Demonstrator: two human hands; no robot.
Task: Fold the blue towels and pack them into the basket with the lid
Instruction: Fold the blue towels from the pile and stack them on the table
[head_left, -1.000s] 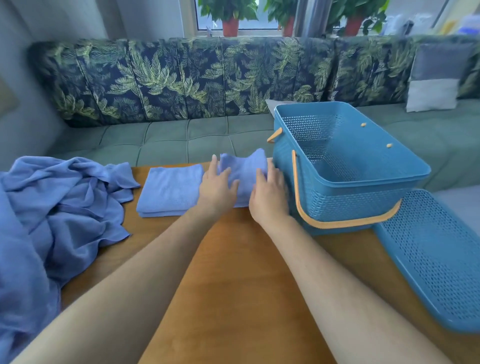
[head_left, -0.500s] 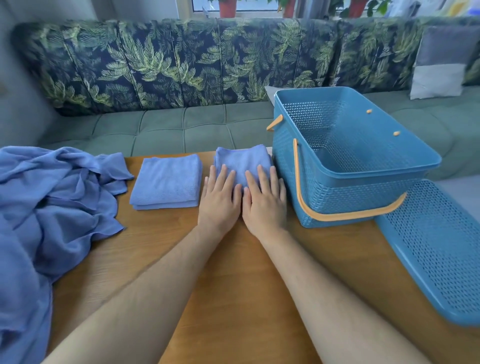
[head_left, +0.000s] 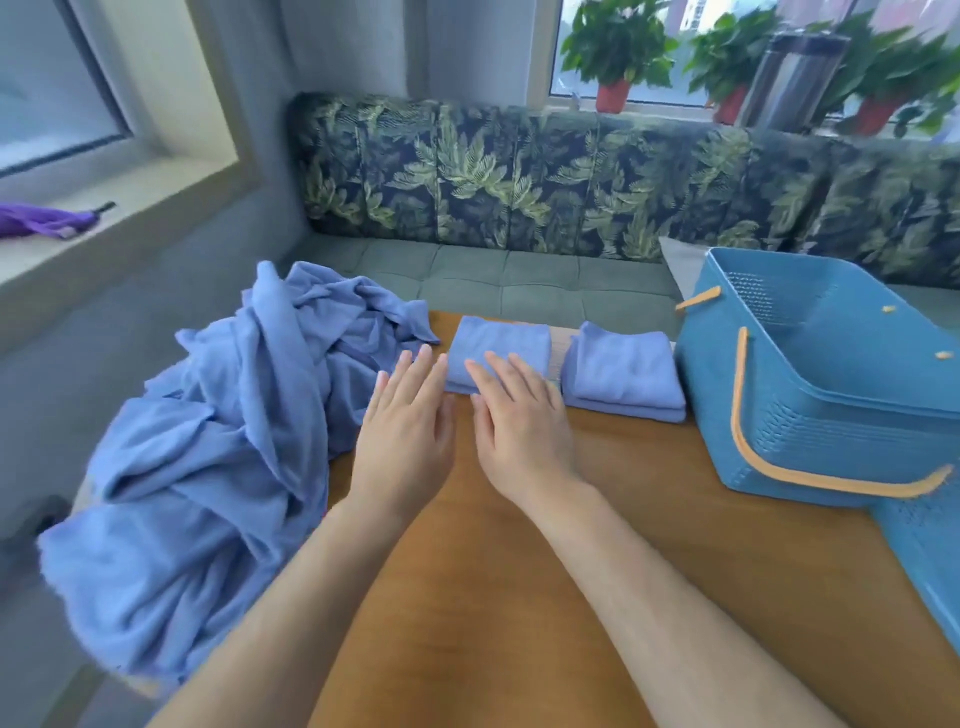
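Empty and flat, left hand (head_left: 410, 431) and right hand (head_left: 519, 421) by folded towels (head_left: 621, 371) at the table's (head_left: 493, 597) far edge, beside the basket (head_left: 810, 431). Might drag heaped towels (head_left: 208, 441) off the left edge if tugged.

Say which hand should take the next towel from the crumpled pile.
Probably the left hand: open, it sits beside the crumpled pile. The right hand, fingertips over a folded towel, lies farther from it.
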